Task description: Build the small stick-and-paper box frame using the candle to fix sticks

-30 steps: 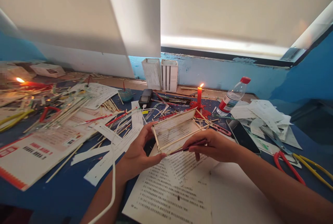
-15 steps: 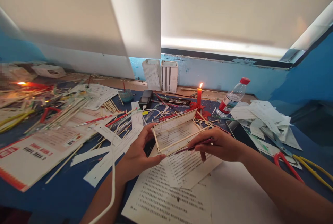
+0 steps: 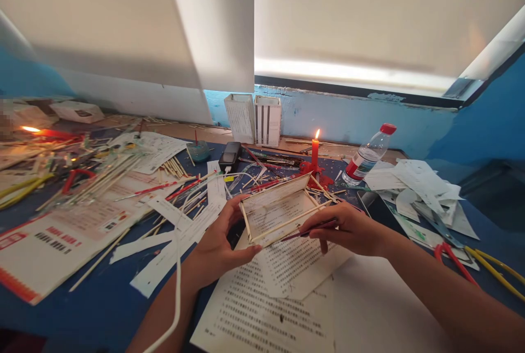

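My left hand (image 3: pixel 223 238) grips the left edge of a small open paper box (image 3: pixel 270 215) framed with thin wooden sticks, thumb at its lower corner. The box is tilted and printed text shows inside. In my right hand (image 3: pixel 342 227) is a thin dark purple tool (image 3: pixel 318 226), pinched like a pen; its kind I cannot make out. The tool's tip points left, along the front edge of the box. Beneath lie printed sheets of paper (image 3: pixel 262 314), one of them a smaller piece. Just behind the box burns a red candle (image 3: pixel 315 155).
A water bottle (image 3: pixel 367 158), paper scraps (image 3: pixel 426 178), a phone (image 3: pixel 375 205) and scissors (image 3: pixel 445 232) lie to the right. On the left are loose sticks (image 3: pixel 106 175), paper strips (image 3: pixel 156 265) and another flame (image 3: pixel 30 129). A white cable (image 3: pixel 178 287) crosses my left arm. Two paper boxes (image 3: pixel 267 121) stand behind.
The tool in my right hand has slid slightly to the right along the box's front edge, with the hand following. My left hand and the box stay nearly still.
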The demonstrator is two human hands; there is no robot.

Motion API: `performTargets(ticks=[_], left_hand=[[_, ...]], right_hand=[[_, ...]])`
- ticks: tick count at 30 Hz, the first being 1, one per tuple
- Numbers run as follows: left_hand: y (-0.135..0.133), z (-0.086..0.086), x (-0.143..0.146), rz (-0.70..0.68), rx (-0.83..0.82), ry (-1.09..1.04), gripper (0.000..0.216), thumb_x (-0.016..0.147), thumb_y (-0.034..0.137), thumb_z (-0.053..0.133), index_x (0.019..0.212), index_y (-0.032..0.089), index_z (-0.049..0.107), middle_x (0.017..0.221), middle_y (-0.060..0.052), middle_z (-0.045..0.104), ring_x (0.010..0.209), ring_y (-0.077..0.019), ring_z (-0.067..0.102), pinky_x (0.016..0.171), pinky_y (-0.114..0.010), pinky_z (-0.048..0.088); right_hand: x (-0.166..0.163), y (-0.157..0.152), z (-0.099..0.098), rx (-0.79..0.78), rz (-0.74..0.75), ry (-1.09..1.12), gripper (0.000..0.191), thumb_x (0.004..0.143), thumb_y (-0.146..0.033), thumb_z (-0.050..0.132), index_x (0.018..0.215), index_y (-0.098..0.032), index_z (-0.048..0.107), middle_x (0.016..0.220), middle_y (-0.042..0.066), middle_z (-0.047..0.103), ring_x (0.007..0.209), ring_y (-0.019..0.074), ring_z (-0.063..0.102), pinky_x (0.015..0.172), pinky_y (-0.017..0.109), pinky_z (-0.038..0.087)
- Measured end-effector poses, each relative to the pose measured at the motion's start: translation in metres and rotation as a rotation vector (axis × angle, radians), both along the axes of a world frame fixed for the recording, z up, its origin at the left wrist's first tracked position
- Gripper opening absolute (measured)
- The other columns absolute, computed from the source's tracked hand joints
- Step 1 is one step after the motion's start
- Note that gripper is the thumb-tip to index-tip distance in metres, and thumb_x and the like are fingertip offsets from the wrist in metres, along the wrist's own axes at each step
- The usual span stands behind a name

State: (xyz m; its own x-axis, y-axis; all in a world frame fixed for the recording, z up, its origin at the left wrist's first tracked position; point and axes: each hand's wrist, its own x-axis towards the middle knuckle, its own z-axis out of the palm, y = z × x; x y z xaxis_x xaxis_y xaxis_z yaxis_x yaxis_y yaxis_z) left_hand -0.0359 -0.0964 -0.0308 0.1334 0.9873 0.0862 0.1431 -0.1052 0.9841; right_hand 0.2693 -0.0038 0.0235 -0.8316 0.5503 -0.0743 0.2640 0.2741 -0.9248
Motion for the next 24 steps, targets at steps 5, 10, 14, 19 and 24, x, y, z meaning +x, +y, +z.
performTargets(ticks=[5,10,14,19,24], left_hand=[[0.0,0.0,0.001,-0.006,0.002,-0.006,0.085,0.083,0.035,0.085,0.149,0.036,0.032,0.156,-0.013,0.051,0.144,-0.0325,0.051,0.124,-0.054,0.035],[0.001,-0.001,0.001,0.011,-0.009,-0.007,0.088,0.08,0.035,0.086,0.149,0.033,0.031,0.158,-0.015,0.049,0.146,-0.0338,0.049,0.125,-0.056,0.033],[0.0,0.001,0.001,0.012,-0.026,0.003,0.089,0.082,0.035,0.085,0.151,0.031,0.029,0.16,-0.015,0.047,0.146,-0.0329,0.048,0.126,-0.054,0.033],[-0.001,0.003,0.002,0.0,-0.022,0.013,0.087,0.084,0.033,0.084,0.151,0.032,0.028,0.159,-0.013,0.048,0.145,-0.0296,0.049,0.126,-0.05,0.033],[0.001,0.0,0.0,-0.005,-0.013,0.029,0.086,0.084,0.033,0.084,0.15,0.035,0.03,0.156,-0.009,0.051,0.145,-0.0266,0.049,0.127,-0.046,0.034]], right_hand=[[0.011,0.001,-0.001,-0.041,-0.032,0.031,0.027,0.099,-0.039,0.071,0.116,-0.02,0.08,0.106,0.008,0.079,0.068,0.0119,0.074,0.068,0.025,0.064],[-0.002,-0.007,-0.002,-0.04,0.02,0.053,0.029,0.1,-0.039,0.07,0.119,-0.02,0.079,0.107,0.008,0.079,0.069,0.0126,0.075,0.068,0.025,0.064],[-0.015,-0.008,-0.004,-0.003,0.055,0.024,0.029,0.099,-0.041,0.071,0.12,-0.022,0.079,0.102,0.007,0.078,0.069,0.0129,0.075,0.068,0.025,0.063],[-0.011,-0.002,-0.004,0.02,0.045,-0.005,0.029,0.101,-0.041,0.068,0.119,-0.022,0.079,0.105,0.007,0.078,0.068,0.0118,0.074,0.067,0.024,0.062],[0.005,0.0,-0.003,0.0,-0.028,0.014,0.027,0.099,-0.041,0.071,0.116,-0.021,0.08,0.106,0.008,0.079,0.067,0.0125,0.074,0.067,0.025,0.063]])
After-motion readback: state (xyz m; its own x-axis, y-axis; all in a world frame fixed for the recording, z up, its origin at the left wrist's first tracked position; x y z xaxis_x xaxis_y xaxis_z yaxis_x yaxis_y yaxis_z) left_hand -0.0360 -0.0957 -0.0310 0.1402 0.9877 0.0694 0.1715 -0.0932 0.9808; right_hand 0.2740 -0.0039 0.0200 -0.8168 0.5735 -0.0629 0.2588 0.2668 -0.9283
